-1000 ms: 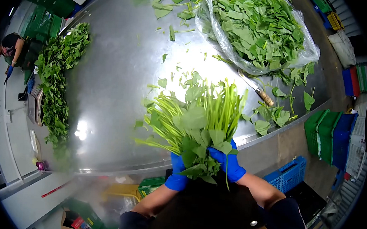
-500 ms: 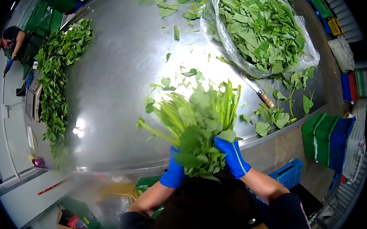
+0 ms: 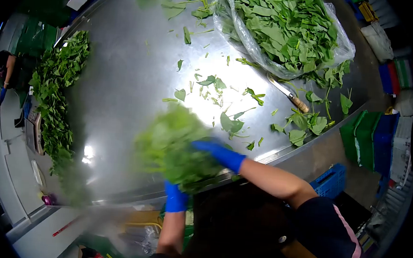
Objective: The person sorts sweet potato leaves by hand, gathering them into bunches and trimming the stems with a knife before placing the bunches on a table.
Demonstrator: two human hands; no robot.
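A bunch of leafy greens (image 3: 170, 136), blurred by motion, is held between my two blue-gloved hands over the near side of the steel table. My left hand (image 3: 176, 196) grips it from below, its fingers hidden by the leaves. Across the bunch's right side lies my right hand (image 3: 220, 155), closed against the leaves and slightly smeared. Loose leaves (image 3: 231, 124) and cut stem pieces are scattered on the steel table (image 3: 116, 104) beyond. A knife (image 3: 288, 94) with a wooden handle rests to the right, beside a clear plastic bag (image 3: 247, 46) full of greens (image 3: 283, 32).
A long row of greens (image 3: 52, 96) lines the table's left side, by a scale (image 3: 35, 129). Another person (image 3: 3, 71) wearing blue gloves stands at far left. Green crates (image 3: 359, 138) and a blue crate (image 3: 330, 180) are at right, beyond the table edge.
Both hands have carried the bunch leftward, and its stems no longer point up toward the bag. More loose leaves show on the table where it was. The view has shifted slightly.
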